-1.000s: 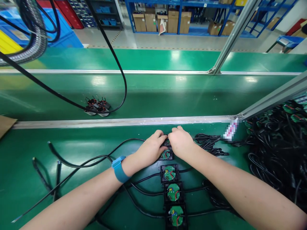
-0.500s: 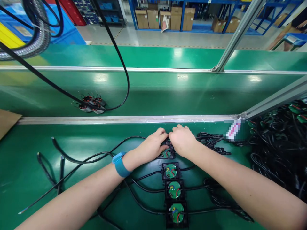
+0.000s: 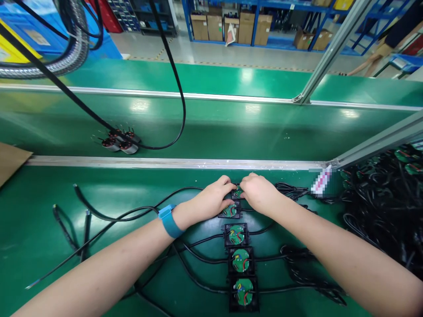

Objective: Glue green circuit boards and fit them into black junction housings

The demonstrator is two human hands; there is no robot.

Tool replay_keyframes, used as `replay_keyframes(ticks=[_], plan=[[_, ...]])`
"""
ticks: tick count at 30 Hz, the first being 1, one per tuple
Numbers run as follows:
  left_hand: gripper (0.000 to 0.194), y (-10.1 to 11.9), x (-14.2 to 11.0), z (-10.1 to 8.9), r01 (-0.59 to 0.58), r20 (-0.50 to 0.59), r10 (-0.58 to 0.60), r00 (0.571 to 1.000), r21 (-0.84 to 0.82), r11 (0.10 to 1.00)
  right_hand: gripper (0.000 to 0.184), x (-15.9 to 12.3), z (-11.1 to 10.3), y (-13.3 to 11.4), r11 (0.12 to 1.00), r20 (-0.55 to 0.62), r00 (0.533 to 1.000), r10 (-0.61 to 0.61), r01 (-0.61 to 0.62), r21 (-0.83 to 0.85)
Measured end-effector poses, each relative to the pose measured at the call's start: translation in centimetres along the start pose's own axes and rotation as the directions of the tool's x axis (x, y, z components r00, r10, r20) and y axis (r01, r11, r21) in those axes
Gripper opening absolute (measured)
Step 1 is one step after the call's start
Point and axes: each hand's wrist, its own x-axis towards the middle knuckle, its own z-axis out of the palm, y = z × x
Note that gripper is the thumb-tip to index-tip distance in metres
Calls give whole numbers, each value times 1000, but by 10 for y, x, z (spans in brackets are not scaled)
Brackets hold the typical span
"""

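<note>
Glossy green work surface [image 3: 280, 306] spreads beneath a column of square black housings with round green circuit boards and thin colored wires: the nearest housing [image 3: 243, 293], the second housing [image 3: 240, 260], the third housing [image 3: 236, 234], the fourth housing [image 3: 230, 210] and the farthest housing [image 3: 238, 192]. Black cables run out on both sides.

The left hand [image 3: 214, 198], below a teal wristband [image 3: 171, 221], grasps the farthest housing's left side between thumb and forefinger. The right hand [image 3: 259, 191] has its fingers bent at that housing's right side; whether they pinch anything, I cannot tell. Half a second ago the hands nearly met, covering the farthest board; now they are further apart and part of it shows.

Past the pale metal rail [image 3: 165, 163] sit silver cylindrical parts with copper-colored windings [image 3: 128, 146]. Farthest off, blue metal shelving [image 3: 280, 42] holds brown cardboard boxes [image 3: 246, 28], and a person [image 3: 393, 37] at upper right shows more than before.
</note>
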Motion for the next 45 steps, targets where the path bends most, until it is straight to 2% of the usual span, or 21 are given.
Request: replay_keyframes(ticks=[3, 5, 10, 14, 21, 28, 35, 39, 42, 45], plan=[[37, 1, -2, 3, 6, -24, -5, 1000, 35, 999, 29, -17, 10, 14, 995, -146, 987, -70, 80, 60], [36, 1, -2, 4, -1, -36, 2, 999, 45, 999, 33, -26, 14, 19, 986, -196, 970, -143, 156, 54], [33, -1, -3, 4, -44, -36, 45, 998, 18, 999, 55, -31, 12, 23, 968, -114, 961, -250, 252, -5], [34, -3, -2, 1, -48, -10, 48, 999, 34, 998, 64, -24, 8, 27, 942, -52, 942, -331, 328, -66], [31, -7, -1, -1, -71, 12, 71, 997, 22, 997, 79, -19, 14, 36, 883, -34, 891, -453, 443, -158], [33, -4, 0, -5, -59, 40, 57, 998, 40, 997, 83, -18, 21, 43, 876, -51, 882, -468, 456, -156], [33, -3, -2, -5, -57, 42, 54, 998, 69, 996, 81, -14, 21, 48, 877, -16, 878, -478, 476, -64], [42, 0, -5, -1, -95, -4, 99, 995, 225, 970, 92, -25, 28, 49, 905, -48, 907, -418, 421, 59], [42, 5, -8, 1, -132, 48, 123, 991, 386, 913, 103, -37, 32, 47, 916, -126, 922, -366, 381, 128], [44, 8, -9, 3, -159, 82, 136, 987, 486, 859, 105, -42, 31, 46, 930, -160, 931, -328, 348, 120]])
